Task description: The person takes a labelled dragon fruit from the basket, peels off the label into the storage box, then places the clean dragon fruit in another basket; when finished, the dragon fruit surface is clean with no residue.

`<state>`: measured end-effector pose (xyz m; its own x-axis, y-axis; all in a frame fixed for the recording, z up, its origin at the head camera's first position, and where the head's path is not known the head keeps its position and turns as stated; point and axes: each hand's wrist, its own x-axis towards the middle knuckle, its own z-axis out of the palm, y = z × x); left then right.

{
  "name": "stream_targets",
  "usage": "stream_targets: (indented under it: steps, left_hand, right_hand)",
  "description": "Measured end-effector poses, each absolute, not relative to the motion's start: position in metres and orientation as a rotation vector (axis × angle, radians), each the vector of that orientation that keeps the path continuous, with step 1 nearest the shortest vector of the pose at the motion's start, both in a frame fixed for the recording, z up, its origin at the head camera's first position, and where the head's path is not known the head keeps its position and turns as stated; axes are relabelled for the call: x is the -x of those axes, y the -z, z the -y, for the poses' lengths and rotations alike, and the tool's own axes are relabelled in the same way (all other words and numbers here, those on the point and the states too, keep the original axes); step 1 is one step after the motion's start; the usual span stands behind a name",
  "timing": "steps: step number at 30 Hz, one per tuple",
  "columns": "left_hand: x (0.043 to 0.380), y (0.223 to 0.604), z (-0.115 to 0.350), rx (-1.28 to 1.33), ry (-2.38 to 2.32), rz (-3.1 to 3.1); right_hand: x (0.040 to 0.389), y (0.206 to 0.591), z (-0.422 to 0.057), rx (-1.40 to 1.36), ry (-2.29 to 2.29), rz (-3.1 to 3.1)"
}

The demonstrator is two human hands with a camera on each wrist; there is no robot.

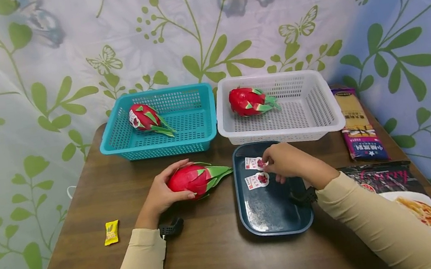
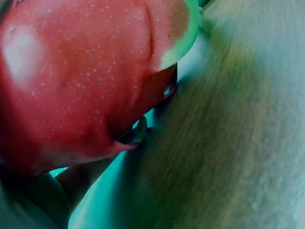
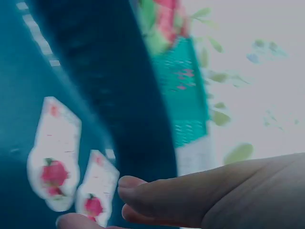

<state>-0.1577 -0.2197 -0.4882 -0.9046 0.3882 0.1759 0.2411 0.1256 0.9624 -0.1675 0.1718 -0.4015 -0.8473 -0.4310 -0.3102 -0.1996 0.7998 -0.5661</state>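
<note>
My left hand (image 1: 170, 187) grips a red dragon fruit (image 1: 189, 179) with green leaf tips, lying on the table left of the tray. Close up in the left wrist view, that dragon fruit (image 2: 81, 71) shows its speckled red skin. Inside the dark blue tray (image 1: 279, 222) lie two white labels printed with a dragon fruit, the lower label (image 1: 257, 180) and the upper label (image 1: 253, 163). Fingertips of my right hand (image 1: 291, 160) are right at the upper label's right end. In the right wrist view, thumb and finger stand apart beside the nearer label (image 3: 98, 183).
A teal basket (image 1: 168, 150) holds a labelled dragon fruit (image 1: 144, 118); a white basket (image 1: 281, 133) holds another dragon fruit (image 1: 248, 101). Pasta packets (image 1: 356, 124) and a black food bag (image 1: 391, 178) lie at the right. A small yellow packet (image 1: 111, 233) lies left.
</note>
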Motion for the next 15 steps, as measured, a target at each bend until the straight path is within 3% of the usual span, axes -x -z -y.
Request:
stream_targets:
  steps: [6,15]
  left_hand:
    - [0.158,0.487,0.22,-0.642,-1.886,-2.278]
    - [0.158,0.488,0.222,-0.662,-1.856,-2.278]
  right_hand:
    - [0.164,0.398,-0.187,0.283,1.222,-2.569]
    - [0.156,0.425,-0.2,-0.518,2.64,-1.641]
